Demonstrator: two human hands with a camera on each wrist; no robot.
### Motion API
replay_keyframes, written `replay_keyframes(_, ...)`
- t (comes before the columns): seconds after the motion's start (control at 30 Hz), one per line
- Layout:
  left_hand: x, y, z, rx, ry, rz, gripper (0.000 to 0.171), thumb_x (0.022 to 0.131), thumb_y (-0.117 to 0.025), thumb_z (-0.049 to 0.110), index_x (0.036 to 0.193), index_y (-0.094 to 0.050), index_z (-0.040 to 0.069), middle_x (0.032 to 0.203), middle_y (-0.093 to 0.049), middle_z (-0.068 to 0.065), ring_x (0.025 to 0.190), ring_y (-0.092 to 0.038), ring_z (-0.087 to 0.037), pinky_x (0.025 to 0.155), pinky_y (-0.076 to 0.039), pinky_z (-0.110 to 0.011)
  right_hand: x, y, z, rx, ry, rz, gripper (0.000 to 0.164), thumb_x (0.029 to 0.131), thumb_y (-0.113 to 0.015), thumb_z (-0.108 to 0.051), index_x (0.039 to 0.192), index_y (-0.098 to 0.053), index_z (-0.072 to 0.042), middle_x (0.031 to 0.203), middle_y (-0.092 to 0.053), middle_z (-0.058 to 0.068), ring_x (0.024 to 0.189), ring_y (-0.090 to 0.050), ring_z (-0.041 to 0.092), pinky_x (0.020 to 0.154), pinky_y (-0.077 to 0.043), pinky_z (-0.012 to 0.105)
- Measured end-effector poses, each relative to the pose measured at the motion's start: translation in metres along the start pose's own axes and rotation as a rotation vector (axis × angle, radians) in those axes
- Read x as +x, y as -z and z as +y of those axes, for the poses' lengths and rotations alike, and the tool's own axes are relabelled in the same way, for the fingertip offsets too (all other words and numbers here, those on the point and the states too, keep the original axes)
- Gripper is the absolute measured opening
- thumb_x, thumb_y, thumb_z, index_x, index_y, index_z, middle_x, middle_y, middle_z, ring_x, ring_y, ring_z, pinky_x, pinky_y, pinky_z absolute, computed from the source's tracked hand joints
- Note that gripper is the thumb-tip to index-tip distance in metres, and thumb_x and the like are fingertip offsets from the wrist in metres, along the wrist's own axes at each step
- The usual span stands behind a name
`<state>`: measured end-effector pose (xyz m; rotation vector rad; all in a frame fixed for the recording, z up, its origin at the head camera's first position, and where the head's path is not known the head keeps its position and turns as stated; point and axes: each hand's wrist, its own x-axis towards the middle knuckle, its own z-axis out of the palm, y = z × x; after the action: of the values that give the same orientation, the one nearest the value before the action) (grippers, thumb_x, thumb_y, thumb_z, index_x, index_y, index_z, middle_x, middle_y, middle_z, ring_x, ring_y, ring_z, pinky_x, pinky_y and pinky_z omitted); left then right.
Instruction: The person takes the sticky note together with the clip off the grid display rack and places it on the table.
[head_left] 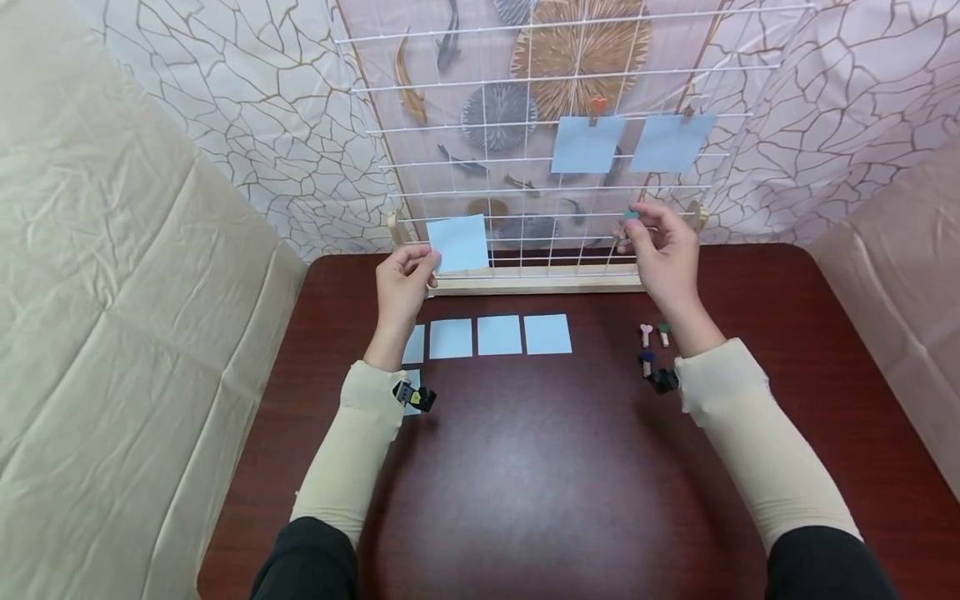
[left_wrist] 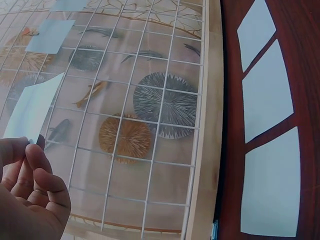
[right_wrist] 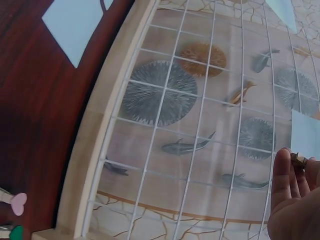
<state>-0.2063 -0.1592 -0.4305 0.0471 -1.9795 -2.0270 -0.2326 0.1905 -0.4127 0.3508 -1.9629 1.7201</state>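
My left hand (head_left: pixel 401 287) pinches a light blue paper square (head_left: pixel 459 243) by its lower left corner, in front of the lower left of a white wire grid (head_left: pixel 525 190). In the left wrist view, the same sheet (left_wrist: pixel 32 112) stands up from thumb and finger, slightly bent. Farther right, my right hand (head_left: pixel 667 258) pinches a small wooden clothespin (right_wrist: pixel 298 160) with a teal top (head_left: pixel 632 215), near the grid's lower right. Two blue paper squares hang on the grid: one (head_left: pixel 587 146) under an orange heart clothespin (head_left: pixel 597 107), another (head_left: pixel 672 143) under a brownish clothespin (head_left: pixel 687 112).
On the dark red table (head_left: pixel 525 467) lies a row of blue paper squares (head_left: pixel 498 335), partly hidden by my left arm. Pink (head_left: pixel 646 335), green (head_left: pixel 663 335) and blue (head_left: pixel 647 363) clothespins lie by my right wrist. A wooden base bar (head_left: pixel 536 286) supports the grid.
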Motion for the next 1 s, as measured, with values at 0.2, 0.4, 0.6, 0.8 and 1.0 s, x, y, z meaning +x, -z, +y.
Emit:
replay_keyframes(0.2, -0.003, 0.004, -0.004, 0.000, 0.015, 0.003, 0.016, 0.099, -0.073, 0.007, 0.108, -0.073, -0.005, 0.077, -0.072, 0.005, 0.057, -0.058, -0.011, 0.049, -0.042, -0.018, -0.004, 0.004, 0.007, 0.056, 0.009, 0.022, 0.020, 0.104, -0.062, 0.001, 0.122, -0.071, 0.004, 0.100, -0.074, 0.006, 0.083, -0.075, 0.012, 0.069, -0.059, 0.021)
replay_keyframes(0.4, -0.005, 0.008, -0.008, 0.014, 0.029, 0.016, 0.016, 0.099, -0.073, 0.007, 0.109, -0.073, -0.005, 0.074, -0.071, 0.006, 0.055, -0.057, -0.009, 0.048, -0.041, -0.018, -0.009, 0.010, 0.011, 0.037, 0.022, 0.028, 0.023, 0.103, -0.062, 0.004, 0.123, -0.067, 0.014, 0.101, -0.073, 0.008, 0.082, -0.073, 0.009, 0.069, -0.058, 0.020)
replay_keyframes(0.6, -0.011, 0.013, -0.011, 0.021, 0.049, 0.004, 0.017, 0.099, -0.074, 0.010, 0.111, -0.074, -0.002, 0.076, -0.071, 0.006, 0.057, -0.059, -0.011, 0.050, -0.043, -0.021, -0.018, 0.018, 0.016, 0.005, -0.020, 0.055, 0.021, 0.103, -0.064, 0.003, 0.122, -0.071, 0.008, 0.096, -0.074, 0.000, 0.074, -0.069, 0.006, 0.069, -0.057, 0.020)
replay_keyframes(0.8, -0.014, 0.019, -0.015, 0.023, 0.062, -0.003, 0.020, 0.100, -0.075, 0.012, 0.112, -0.074, -0.003, 0.075, -0.070, 0.005, 0.058, -0.060, -0.012, 0.052, -0.044, -0.020, -0.024, 0.025, 0.026, -0.020, -0.066, 0.059, 0.021, 0.103, -0.065, -0.001, 0.123, -0.072, 0.005, 0.092, -0.074, -0.005, 0.077, -0.068, 0.007, 0.071, -0.056, 0.019)
replay_keyframes(1.0, -0.017, 0.022, -0.018, 0.012, 0.083, 0.003, 0.016, 0.099, -0.074, 0.009, 0.110, -0.074, -0.002, 0.075, -0.071, 0.003, 0.057, -0.059, -0.013, 0.050, -0.043, -0.018, -0.031, 0.027, 0.027, -0.035, -0.061, 0.080, 0.023, 0.101, -0.061, 0.009, 0.123, -0.066, 0.017, 0.093, -0.073, -0.010, 0.076, -0.065, 0.000, 0.067, -0.053, 0.015)
